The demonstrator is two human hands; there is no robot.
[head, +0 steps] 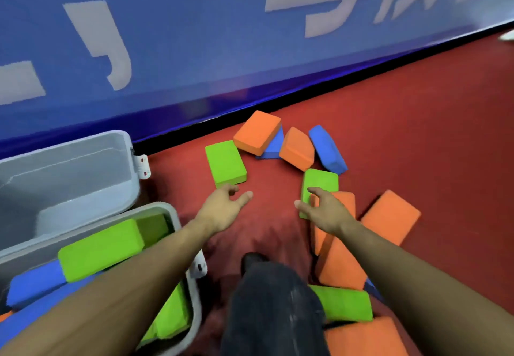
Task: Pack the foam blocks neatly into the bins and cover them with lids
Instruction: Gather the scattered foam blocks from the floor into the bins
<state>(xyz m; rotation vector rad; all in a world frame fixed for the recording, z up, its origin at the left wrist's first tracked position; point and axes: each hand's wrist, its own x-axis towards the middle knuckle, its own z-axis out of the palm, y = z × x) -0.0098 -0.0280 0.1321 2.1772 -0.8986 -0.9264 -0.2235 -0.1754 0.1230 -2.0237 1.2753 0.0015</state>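
I see my left hand (pixel 224 207) spread wide and empty just short of a green block (pixel 224 164), right of the near bin (pixel 178 247) half-filled with blocks. My right hand (pixel 322 208), fingers apart, touches another green block (pixel 319 183) farther right.

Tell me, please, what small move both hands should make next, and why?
Probably close each open hand on its nearest green block: the left hand hovers just short of one green block, the right hand reaches over another green block. Neither is gripped yet.
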